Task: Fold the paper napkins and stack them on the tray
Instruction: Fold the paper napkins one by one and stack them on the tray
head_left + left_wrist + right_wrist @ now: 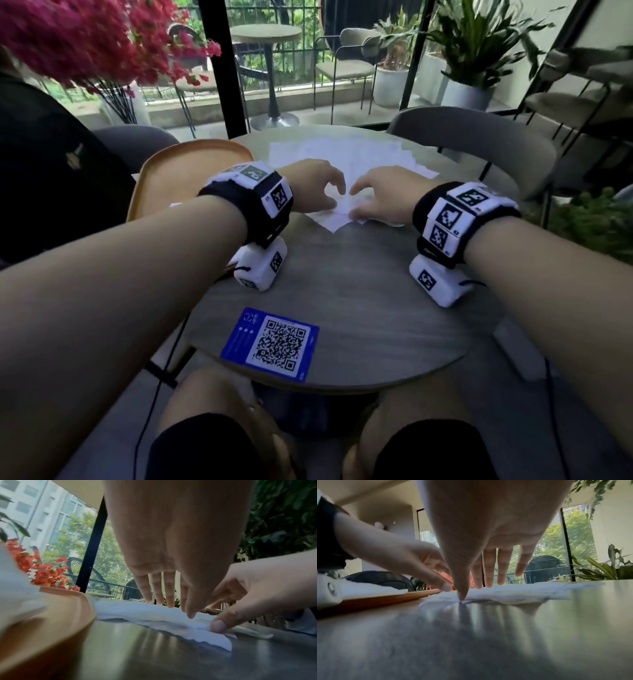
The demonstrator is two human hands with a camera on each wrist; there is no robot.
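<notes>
Several unfolded white paper napkins (346, 154) lie spread across the far half of the round grey table (359, 291). The nearest napkin's corner (337, 222) points toward me. My left hand (334, 198) arches over this napkin with straight fingers (169, 599) reaching down to it. My right hand (356, 202) is beside it, its thumb (461, 595) pressing the napkin's near corner flat, the other fingers straight. An orange tray (161, 181) sits at the table's left edge, and a white folded napkin pile (373, 588) rests on it, mostly hidden by my left wrist in the head view.
A blue QR card (270, 344) lies at the table's front edge. A grey chair (479, 137) stands behind the table on the right. A black bag (51, 171) sits on the left chair beside the tray. Red flowers (85, 41) hang over the far left.
</notes>
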